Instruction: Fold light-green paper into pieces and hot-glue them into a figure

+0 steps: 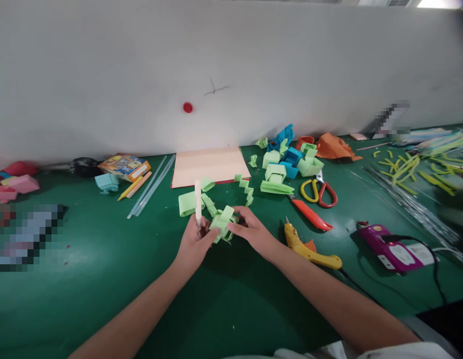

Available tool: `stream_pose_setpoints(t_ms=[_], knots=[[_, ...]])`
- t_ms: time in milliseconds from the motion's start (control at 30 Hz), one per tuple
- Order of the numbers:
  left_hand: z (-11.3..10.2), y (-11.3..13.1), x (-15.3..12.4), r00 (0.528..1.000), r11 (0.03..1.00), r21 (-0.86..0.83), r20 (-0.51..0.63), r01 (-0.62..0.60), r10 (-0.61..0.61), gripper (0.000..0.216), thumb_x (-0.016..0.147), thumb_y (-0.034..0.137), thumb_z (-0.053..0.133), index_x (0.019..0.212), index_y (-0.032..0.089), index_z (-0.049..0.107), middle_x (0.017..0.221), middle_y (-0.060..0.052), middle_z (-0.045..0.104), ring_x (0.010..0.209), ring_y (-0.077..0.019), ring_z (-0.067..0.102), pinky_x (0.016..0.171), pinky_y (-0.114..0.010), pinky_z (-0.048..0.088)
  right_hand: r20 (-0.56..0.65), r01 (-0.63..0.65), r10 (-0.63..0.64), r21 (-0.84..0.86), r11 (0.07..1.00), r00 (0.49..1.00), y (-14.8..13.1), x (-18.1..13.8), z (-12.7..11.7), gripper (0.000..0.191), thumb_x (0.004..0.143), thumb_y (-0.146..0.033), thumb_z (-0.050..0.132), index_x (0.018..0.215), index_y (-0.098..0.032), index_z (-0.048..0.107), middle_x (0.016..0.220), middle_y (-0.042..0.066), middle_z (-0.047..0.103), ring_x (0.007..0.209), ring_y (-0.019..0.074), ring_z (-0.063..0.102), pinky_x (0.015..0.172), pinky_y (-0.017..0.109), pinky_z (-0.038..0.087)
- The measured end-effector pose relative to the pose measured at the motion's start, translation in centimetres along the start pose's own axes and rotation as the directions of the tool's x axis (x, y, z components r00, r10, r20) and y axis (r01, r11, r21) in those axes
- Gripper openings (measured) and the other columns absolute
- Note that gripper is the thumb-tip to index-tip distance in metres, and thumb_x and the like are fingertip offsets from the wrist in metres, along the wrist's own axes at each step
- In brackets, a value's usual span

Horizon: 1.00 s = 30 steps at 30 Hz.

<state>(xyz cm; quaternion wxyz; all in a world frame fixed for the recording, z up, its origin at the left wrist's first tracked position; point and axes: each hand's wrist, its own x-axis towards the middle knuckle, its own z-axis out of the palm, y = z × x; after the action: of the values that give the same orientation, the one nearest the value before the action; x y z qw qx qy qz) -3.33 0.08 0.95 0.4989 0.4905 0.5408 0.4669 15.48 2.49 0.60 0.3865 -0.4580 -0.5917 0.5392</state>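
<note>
In the head view, my left hand (192, 242) is closed round a cream-coloured pen (198, 204), which points upward. Its thumb also presses on a light green folded-paper piece (222, 223). From the other side, my right hand (253, 232) pinches the same piece between thumb and fingers. Just beyond my hands lie a green paper loop (188, 203) and a zigzag-folded green strip (244, 188). Fingertips behind the paper are partly hidden.
A pale board (212, 162) lies behind, against the wall. At right are green paper boxes (275, 173), scissors (319, 192), a red cutter (311, 214), a yellow glue gun (308, 249) with a cord and a purple power strip (393, 248). Glue sticks (151, 189) lie left.
</note>
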Motion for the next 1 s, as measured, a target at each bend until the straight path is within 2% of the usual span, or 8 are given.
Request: stream_pose_setpoints(t_ms=[167,667,1000], knots=[[0.22,0.25,-0.11,1.0,0.997,-0.073,0.006,0.026,-0.026,0.039,0.075,0.034,0.076,0.082,0.024,0.039,0.074,0.008,0.044,0.058,-0.0104,0.05,0.051,-0.025,0.049,0.001,-0.01,0.01,-0.022,1.0,1.0,0.11,0.0,-0.07,0.045,0.08,-0.044,0.071,0.12,-0.025,0.06,0.112,0.005,0.062,0.11,0.0254,0.058,0.09,0.039,0.051],[0.45,0.29,-0.06,0.995,0.965,-0.243,0.032,0.094,-0.089,0.042,0.076,0.035,0.079,0.081,0.022,0.039,0.069,0.008,0.044,0.058,-0.0084,0.049,0.048,-0.02,0.047,-0.026,0.015,-0.018,-0.081,0.997,1.0,0.46,0.45,0.45,0.047,0.08,-0.038,0.074,0.121,-0.023,0.06,0.123,0.008,0.058,0.115,0.0275,0.056,0.093,0.043,0.051],[0.39,-0.15,0.07,0.996,0.959,-0.27,0.028,0.088,-0.084,0.043,0.074,0.033,0.08,0.081,0.022,0.039,0.069,0.008,0.044,0.056,-0.0078,0.048,0.046,-0.02,0.047,-0.024,0.013,-0.014,-0.038,0.999,1.0,0.58,0.51,0.41,0.046,0.078,-0.041,0.074,0.118,-0.023,0.059,0.113,0.008,0.06,0.111,0.028,0.056,0.091,0.044,0.05]])
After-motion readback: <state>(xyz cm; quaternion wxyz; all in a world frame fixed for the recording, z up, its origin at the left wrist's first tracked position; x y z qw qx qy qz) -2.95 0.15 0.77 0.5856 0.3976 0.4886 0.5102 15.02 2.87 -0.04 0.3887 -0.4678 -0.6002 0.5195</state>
